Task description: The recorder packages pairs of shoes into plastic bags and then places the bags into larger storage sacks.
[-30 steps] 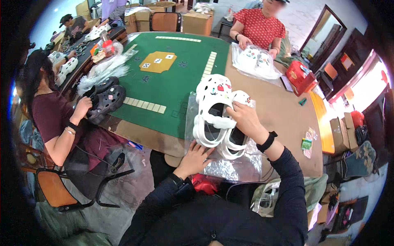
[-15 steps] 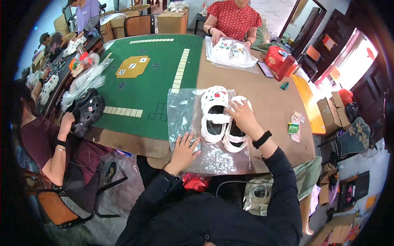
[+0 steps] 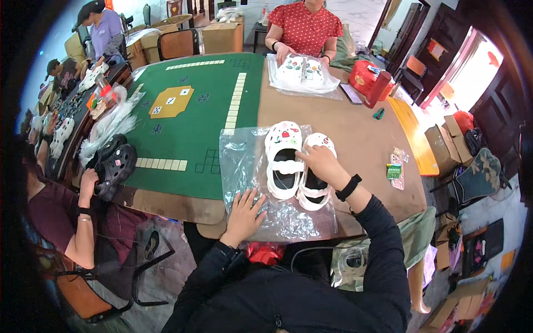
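Note:
Two white clogs with colourful charms lie side by side, toes away from me, on a clear plastic bag [image 3: 239,166]. The left clog [image 3: 284,139] shows its whole top, with its strap across the opening. My right hand [image 3: 327,166] is on the right clog [image 3: 313,202], fingers bent over its upper by the opening, hiding part of it. My left hand [image 3: 244,216] lies flat on the near part of the bag, fingers spread, holding nothing, left of the clogs' heels.
A green game mat [image 3: 205,127] covers the table's left. Across, a person in red handles bagged white clogs [image 3: 302,72]. At left, a person's hand touches black clogs [image 3: 116,164]. A red cylinder [image 3: 378,87] and a small packet [image 3: 395,172] lie rightward.
My right hand has slid nearer along the right clog, uncovering more charms on its toe. My left hand stays flat on the bag. The whole view has shifted slightly.

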Demonstrator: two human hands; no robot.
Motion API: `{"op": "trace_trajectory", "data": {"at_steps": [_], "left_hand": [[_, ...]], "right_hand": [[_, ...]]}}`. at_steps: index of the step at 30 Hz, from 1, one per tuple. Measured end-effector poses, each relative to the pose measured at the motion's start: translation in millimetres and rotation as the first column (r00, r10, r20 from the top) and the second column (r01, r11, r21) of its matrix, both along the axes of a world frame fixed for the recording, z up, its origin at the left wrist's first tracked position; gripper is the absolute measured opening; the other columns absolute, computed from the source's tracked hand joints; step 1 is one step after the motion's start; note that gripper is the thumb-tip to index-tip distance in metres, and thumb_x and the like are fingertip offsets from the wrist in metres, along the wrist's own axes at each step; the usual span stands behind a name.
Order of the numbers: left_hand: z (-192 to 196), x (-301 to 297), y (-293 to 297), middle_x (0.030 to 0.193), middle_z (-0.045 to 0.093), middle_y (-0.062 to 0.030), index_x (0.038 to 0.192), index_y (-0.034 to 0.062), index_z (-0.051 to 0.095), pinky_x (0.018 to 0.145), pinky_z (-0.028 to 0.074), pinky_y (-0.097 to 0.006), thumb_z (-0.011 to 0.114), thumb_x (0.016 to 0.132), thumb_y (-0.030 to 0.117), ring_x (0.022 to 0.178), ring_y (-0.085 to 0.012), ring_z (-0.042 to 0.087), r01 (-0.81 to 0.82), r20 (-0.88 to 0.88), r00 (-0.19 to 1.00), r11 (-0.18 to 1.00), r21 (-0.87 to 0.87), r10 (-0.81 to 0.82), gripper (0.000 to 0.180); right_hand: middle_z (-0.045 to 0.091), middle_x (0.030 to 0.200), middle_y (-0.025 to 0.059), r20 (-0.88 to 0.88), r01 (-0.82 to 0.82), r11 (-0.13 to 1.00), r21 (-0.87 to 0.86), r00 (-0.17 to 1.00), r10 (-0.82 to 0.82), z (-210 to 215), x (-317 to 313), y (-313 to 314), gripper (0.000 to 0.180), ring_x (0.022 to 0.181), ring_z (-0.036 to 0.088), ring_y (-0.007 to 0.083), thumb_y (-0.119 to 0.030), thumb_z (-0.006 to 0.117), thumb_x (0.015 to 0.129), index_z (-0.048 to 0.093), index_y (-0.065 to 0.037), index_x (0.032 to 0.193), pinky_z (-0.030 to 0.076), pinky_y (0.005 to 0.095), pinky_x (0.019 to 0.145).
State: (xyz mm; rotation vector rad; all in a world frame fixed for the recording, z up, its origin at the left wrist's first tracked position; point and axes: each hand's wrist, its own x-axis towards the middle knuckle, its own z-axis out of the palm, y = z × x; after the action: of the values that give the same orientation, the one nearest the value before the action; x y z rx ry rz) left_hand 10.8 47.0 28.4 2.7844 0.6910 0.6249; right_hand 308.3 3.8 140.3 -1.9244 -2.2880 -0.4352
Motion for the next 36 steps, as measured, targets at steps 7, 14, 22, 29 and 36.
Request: {"op": "trace_trajectory", "data": {"at_steps": [7, 14, 22, 29, 36], "left_hand": [[1, 1, -1, 0.141, 0.045, -0.0172, 0.133, 0.0129, 0.053, 0.111, 0.024, -0.053, 0.060, 0.089, 0.032, 0.132, -0.0352, 0.039, 0.008, 0.040, 0.999, 1.000, -0.004, -0.008, 0.049], [1, -3, -3, 0.138, 0.048, -0.0186, 0.129, 0.0106, 0.057, 0.111, 0.025, -0.053, 0.062, 0.088, 0.030, 0.130, -0.0361, 0.041, 0.016, 0.079, 0.997, 0.996, -0.084, -0.010, 0.046], [2, -2, 1, 0.135, 0.049, -0.0192, 0.122, 0.0072, 0.060, 0.111, 0.025, -0.053, 0.062, 0.087, 0.028, 0.128, -0.0359, 0.042, 0.009, 0.095, 0.995, 0.995, -0.102, 0.000, 0.041], [-1, -2, 0, 0.138, 0.048, -0.0179, 0.126, 0.0101, 0.058, 0.110, 0.027, -0.052, 0.061, 0.088, 0.029, 0.128, -0.0356, 0.042, 0.001, 0.109, 0.994, 0.996, -0.085, 0.008, 0.043], [4, -1, -4, 0.138, 0.048, -0.0169, 0.127, 0.0090, 0.057, 0.110, 0.027, -0.050, 0.060, 0.088, 0.030, 0.131, -0.0343, 0.041, 0.015, 0.112, 0.994, 0.997, -0.079, -0.006, 0.044]], "right_hand": [[0.062, 0.076, 0.0098, 0.110, 0.020, 0.991, -0.135, 0.994, -0.005, 4, 3, 15, 0.020, 0.068, 0.066, 0.0261, -0.011, 0.060, 0.079, 0.064, -0.010, 0.098, 0.051, 0.0384, 0.057], [0.063, 0.068, 0.0074, 0.129, -0.018, 0.995, -0.103, 0.991, 0.031, 10, -9, 35, 0.007, 0.066, 0.067, 0.0243, -0.014, 0.060, 0.080, 0.062, -0.009, 0.084, 0.052, 0.0374, 0.055], [0.065, 0.065, 0.0124, -0.006, 0.097, 0.986, -0.135, 0.995, -0.099, 27, -39, 66, 0.008, 0.066, 0.067, 0.0296, -0.008, 0.069, 0.064, 0.066, -0.007, 0.071, 0.051, 0.0418, 0.056], [0.067, 0.071, 0.0151, -0.106, 0.118, 0.984, -0.135, 0.985, -0.132, 3, -44, 93, 0.020, 0.068, 0.067, 0.0323, -0.016, 0.067, 0.072, 0.069, -0.004, 0.087, 0.052, 0.0445, 0.059], [0.069, 0.097, 0.0188, -0.607, 0.346, 0.927, -0.146, 0.708, -0.360, 19, 0, 42, 0.039, 0.090, 0.066, 0.0338, -0.033, 0.060, 0.087, 0.063, -0.009, 0.119, 0.051, 0.0427, 0.080]]}}
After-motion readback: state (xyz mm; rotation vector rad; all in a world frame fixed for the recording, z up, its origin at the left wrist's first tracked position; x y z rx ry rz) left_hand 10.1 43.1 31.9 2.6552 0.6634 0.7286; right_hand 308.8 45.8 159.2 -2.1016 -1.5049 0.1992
